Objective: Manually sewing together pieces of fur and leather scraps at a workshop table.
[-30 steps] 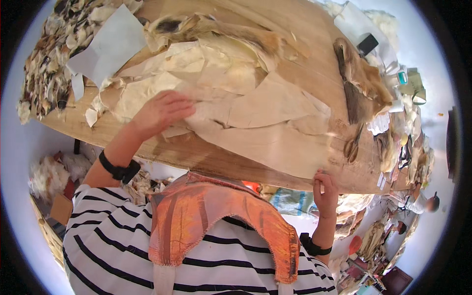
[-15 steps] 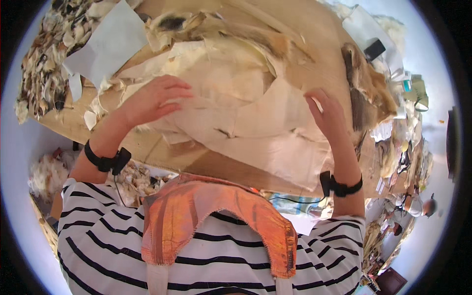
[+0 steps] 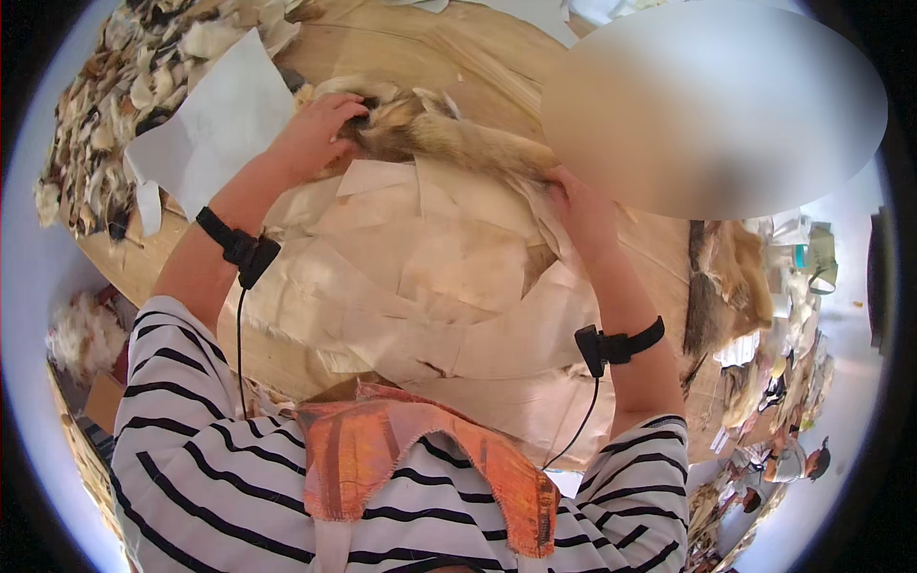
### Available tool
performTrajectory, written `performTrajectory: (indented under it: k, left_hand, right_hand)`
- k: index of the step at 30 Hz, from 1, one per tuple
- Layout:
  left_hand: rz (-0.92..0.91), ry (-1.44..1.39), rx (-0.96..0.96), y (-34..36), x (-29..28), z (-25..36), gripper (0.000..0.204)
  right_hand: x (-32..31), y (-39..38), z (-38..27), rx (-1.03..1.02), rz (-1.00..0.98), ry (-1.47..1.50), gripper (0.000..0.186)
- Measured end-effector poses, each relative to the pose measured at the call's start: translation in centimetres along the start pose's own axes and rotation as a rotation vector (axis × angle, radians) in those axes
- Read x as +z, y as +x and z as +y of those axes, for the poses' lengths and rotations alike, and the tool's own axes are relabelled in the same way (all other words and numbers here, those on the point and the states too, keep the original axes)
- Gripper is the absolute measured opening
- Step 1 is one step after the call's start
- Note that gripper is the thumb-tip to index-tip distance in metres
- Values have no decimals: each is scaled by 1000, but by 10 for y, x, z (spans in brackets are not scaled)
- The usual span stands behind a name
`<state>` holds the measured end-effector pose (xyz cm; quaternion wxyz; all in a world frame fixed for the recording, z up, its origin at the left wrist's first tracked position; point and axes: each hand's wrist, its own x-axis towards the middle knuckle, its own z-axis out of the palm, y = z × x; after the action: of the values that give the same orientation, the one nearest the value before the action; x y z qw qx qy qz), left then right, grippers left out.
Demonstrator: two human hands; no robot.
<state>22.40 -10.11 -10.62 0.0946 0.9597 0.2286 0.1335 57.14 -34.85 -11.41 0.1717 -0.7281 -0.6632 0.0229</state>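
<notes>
At the back of the wooden table, a long tan fur piece [image 3: 458,134] with a dark patch lies beyond overlapping pale sheets [image 3: 420,258], which look like hide or paper. My left hand [image 3: 310,134] has its fingers curled over the fur's left end, beside a large white sheet [image 3: 215,110]. My right hand [image 3: 578,205] grips the fur's right end where it meets the pale sheets, its fingertips partly hidden. Both forearms reach forward from the lower edge, with black bands on them.
Fur scraps [image 3: 105,115] are heaped at the far left. Brown pelts [image 3: 731,277] and assorted small items line the right side. White fluff [image 3: 81,349] sits below the table's left end. Two other people [image 3: 793,458] are at lower right. A blurred oval hides the upper right.
Both hands have moved farther up the table to the fur piece; the right came up from the near edge. My view has shifted, showing more of the pale sheets below my hands.
</notes>
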Motion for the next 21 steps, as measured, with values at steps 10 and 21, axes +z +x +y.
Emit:
performTrajectory:
  k: [10, 21]
  left_hand:
    - [225, -474, -329, 47, -32, -4, 24]
    - [288, -622, 322, 61, -138, 129, 25]
  right_hand:
    - [-23, 31, 25, 355, 434, 489, 23]
    - [-210, -67, 7, 130, 721, 249, 22]
